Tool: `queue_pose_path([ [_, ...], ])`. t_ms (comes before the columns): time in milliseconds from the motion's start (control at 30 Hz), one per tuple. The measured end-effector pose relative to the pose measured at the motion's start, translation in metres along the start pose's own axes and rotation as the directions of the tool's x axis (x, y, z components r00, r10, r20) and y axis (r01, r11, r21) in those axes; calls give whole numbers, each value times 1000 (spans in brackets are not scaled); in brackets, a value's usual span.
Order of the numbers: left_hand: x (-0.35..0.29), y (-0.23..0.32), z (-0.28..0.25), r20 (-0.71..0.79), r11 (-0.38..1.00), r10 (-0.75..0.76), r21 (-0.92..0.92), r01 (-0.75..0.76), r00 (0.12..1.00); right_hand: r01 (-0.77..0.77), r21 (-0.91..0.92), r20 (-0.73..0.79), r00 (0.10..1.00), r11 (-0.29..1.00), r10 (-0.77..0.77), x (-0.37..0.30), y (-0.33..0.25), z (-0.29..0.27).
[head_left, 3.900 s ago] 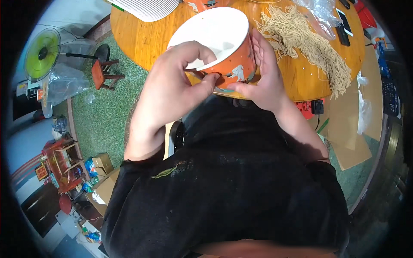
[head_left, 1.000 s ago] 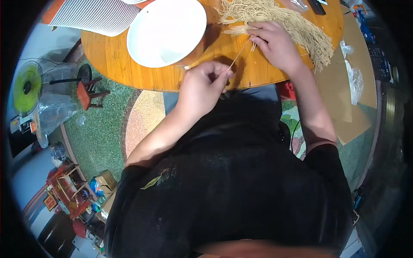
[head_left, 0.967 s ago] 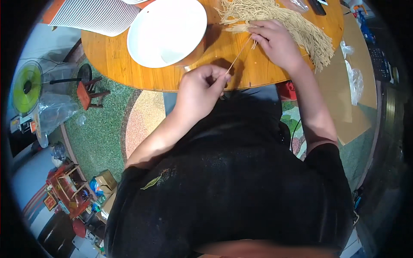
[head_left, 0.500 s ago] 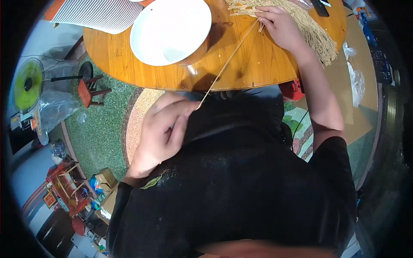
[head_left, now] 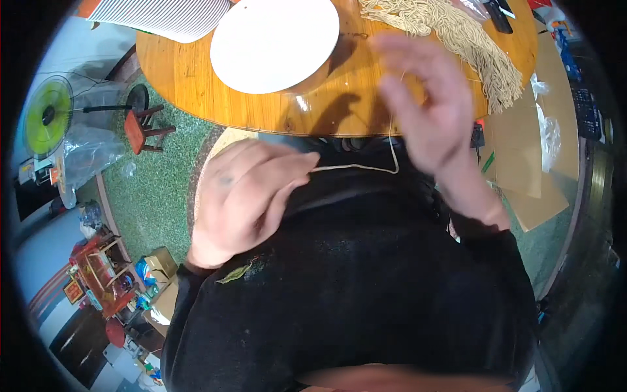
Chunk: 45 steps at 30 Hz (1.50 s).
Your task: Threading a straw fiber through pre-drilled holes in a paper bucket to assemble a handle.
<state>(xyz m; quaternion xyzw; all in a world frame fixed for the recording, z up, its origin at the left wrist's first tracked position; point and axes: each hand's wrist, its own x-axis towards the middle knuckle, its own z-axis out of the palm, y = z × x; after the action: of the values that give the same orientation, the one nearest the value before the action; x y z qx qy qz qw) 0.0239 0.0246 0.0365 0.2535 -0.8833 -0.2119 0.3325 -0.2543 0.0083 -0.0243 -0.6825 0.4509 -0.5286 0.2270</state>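
A thin beige string [head_left: 356,166] is pinched between the thumb and fingers of my left hand [head_left: 245,193], in front of the table's near edge. The string sags rightward across my black shirt, then bends sharply up toward the table. My right hand [head_left: 431,98] is over the near right part of the table, blurred, with thumb and fingers apart. The string's far end passes behind or beside that hand; I cannot tell exactly. Beyond it lies a thick bundle of beige strings [head_left: 480,55] along the table's right side.
A white oval-looking plate [head_left: 274,46] sits on the wooden table [head_left: 176,81], beside a white ridged object [head_left: 157,16]. A dark object [head_left: 499,18] lies at the far right. Left on the floor are a red stool [head_left: 136,130] and a green fan [head_left: 49,117]. Flattened cardboard [head_left: 522,150] is at right.
My right hand has come off the string bundle, back toward me, and its fingers have spread. The string, taut before, now hangs slack. My left hand still pinches its end.
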Motion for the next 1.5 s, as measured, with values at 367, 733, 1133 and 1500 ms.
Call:
queue_pose_path([
  [367, 5, -21, 34, 90, 983, -183, -16, 185, 979, -326, 228, 251, 930, 918, 268, -40, -27, 40],
  [733, -2, -36, 42, 46, 911, -377, -161, 379, 925, 122, -135, 91, 990, 983, -110, -33, -20, 54],
  [1133, 50, -72, -1, 173, 958, -212, 232, 169, 962, -493, 435, 86, 855, 753, 511, -20, 9, 69],
  [1500, 53, -58, 7, 238, 917, -377, 232, 325, 895, -528, 580, 166, 823, 621, 544, -25, 10, 79],
])
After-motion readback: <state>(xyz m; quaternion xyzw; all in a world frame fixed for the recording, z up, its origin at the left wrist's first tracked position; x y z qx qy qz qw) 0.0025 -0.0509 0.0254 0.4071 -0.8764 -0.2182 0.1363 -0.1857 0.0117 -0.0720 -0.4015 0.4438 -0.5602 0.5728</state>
